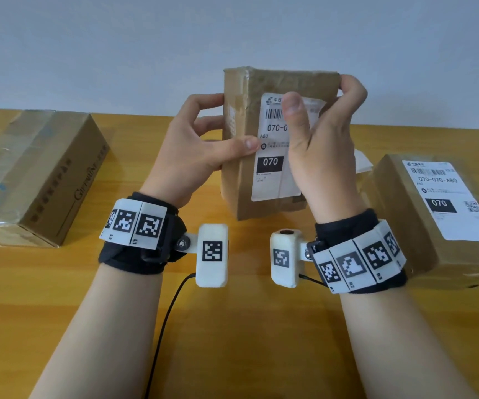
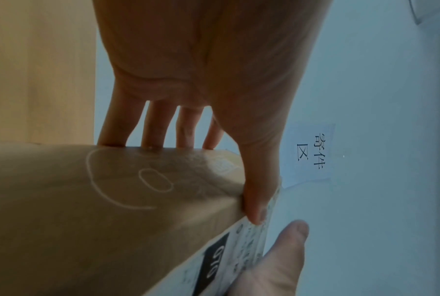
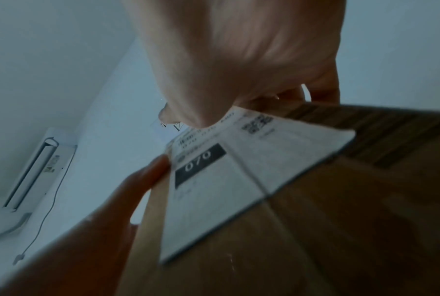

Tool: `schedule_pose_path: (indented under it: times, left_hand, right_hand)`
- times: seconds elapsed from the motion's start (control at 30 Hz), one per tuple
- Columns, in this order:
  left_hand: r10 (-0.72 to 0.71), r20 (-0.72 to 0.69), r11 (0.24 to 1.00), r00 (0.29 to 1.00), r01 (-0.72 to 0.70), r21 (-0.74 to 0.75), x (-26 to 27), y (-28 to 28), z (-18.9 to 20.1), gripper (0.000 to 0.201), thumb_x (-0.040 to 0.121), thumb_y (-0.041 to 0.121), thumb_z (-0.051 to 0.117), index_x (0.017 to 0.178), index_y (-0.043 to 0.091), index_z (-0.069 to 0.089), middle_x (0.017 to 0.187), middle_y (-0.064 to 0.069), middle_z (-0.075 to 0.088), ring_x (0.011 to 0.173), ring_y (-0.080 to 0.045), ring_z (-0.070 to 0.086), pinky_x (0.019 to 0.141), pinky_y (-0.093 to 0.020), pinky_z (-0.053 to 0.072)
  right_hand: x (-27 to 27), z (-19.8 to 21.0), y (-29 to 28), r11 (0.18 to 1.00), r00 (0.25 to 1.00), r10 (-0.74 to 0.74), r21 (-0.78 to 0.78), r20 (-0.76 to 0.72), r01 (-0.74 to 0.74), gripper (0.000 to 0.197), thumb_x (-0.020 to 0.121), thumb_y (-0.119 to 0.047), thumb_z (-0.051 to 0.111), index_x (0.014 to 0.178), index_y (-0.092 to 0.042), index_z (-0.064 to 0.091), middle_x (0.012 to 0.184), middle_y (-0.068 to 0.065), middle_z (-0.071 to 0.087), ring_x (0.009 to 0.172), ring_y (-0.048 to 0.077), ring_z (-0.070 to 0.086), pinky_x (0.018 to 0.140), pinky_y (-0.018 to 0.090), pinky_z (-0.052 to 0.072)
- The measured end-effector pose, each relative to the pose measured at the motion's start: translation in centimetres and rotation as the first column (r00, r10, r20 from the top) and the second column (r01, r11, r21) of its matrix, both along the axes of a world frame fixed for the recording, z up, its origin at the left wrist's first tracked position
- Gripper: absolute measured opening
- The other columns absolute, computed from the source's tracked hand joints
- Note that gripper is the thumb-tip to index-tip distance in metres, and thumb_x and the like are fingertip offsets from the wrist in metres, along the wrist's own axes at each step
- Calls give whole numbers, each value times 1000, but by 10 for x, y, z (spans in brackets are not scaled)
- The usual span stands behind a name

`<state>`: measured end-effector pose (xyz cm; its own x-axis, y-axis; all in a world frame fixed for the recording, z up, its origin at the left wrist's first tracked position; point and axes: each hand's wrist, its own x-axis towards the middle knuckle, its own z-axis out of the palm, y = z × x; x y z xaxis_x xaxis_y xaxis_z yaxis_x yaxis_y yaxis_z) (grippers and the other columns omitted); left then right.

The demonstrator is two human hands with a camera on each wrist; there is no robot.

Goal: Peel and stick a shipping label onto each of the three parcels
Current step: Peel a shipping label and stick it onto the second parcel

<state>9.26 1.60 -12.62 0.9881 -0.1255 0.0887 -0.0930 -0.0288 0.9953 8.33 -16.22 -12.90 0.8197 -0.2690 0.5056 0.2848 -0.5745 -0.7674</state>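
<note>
Partly hidden, the label [image 1: 273,156] sits behind the right hand [image 1: 319,139]; both grips clasp the parcel [image 1: 241,182].

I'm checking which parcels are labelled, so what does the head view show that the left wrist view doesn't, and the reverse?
Only the head view shows the unlabelled brown cardboard parcel on the left and the labelled brown parcel on the right. Only the left wrist view shows the white paper wall sign and a white line drawing on the held parcel's side. Both show the held upright brown parcel with its white shipping label, gripped by the left hand.
</note>
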Motion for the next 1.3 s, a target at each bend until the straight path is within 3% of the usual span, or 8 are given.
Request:
schedule_pose_path:
  times: [0.13, 0.43, 0.67, 0.73, 0.87, 1.1, 1.23, 1.3]
  left_hand:
    - [8, 44, 998, 999, -11, 59, -3, -6, 1, 90, 59, 44, 95, 136, 22, 54, 117, 0, 77, 94, -26, 81, 84, -54, 65]
    - [20, 193, 992, 981, -44, 120, -5, -14, 8, 84, 57, 40, 97, 125, 21, 51, 120, 0, 74, 99, -11, 76, 84, -33, 64]
    - [-1, 249, 996, 968, -21, 83, -4, -14, 5, 75, 55, 40, 95, 113, 27, 49, 127, 0, 71, 111, -12, 72, 88, -42, 63]
    - [-12, 259, 997, 966, -9, 78, -3, -13, 5, 75, 57, 39, 96, 113, 27, 48, 128, 1, 70, 113, -13, 71, 87, -41, 62]
    - [-36, 272, 998, 962, 20, 62, -3, -10, 4, 73, 59, 39, 95, 113, 27, 47, 129, 1, 70, 116, -14, 70, 87, -40, 61]
    - [-57, 282, 997, 958, 43, 57, -2, -5, 1, 70, 61, 35, 94, 114, 27, 48, 129, 6, 70, 121, -18, 69, 94, -48, 60]
    - [-2, 259, 995, 966, -24, 97, 1, 1, 0, 81, 60, 38, 96, 125, 24, 52, 128, 0, 73, 114, -17, 73, 96, -48, 61]
    - [48, 259, 988, 965, -84, 131, 2, 3, 0, 86, 58, 42, 96, 129, 24, 51, 129, 2, 72, 111, -14, 73, 95, -44, 61]
  right_hand:
    - [-2, 1, 3, 997, 997, -75, -27, 11, 76, 115, 78, -95, 30, 149, -5, 20, 144, 6, 52, 118, 25, 65, 73, 49, 63]
    - [-6, 7, 0, 990, 989, -139, -21, 41, 140, 112, 76, -92, 27, 131, 6, 28, 122, 2, 64, 91, 25, 72, 65, 43, 62]
    - [-2, 9, -9, 981, 979, -191, -6, 73, 192, 79, 79, -89, 23, 110, -16, 26, 103, -1, 68, 88, 27, 70, 64, 37, 53]
    - [-2, 8, -11, 979, 975, -203, -1, 90, 204, 73, 81, -86, 24, 108, -17, 25, 91, -9, 64, 83, 24, 70, 63, 37, 55]
    - [-3, 9, -16, 973, 965, -230, 34, 126, 228, 73, 81, -84, 17, 104, -16, 32, 70, -16, 50, 64, -1, 58, 52, 12, 40]
    - [-1, 10, -23, 958, 945, -279, 114, 170, 262, 37, 108, -44, 30, 93, -14, 45, 61, -11, 38, 54, -1, 46, 57, 27, 39]
    - [1, 7, -22, 965, 981, -196, 180, 10, 191, 40, 109, -49, 26, 92, -22, 50, 76, 4, 57, 71, 18, 59, 73, 44, 52]
    - [3, 10, -24, 950, 987, -161, 269, -23, 161, 43, 106, -52, 27, 82, -24, 48, 71, 1, 52, 65, 22, 52, 64, 42, 47]
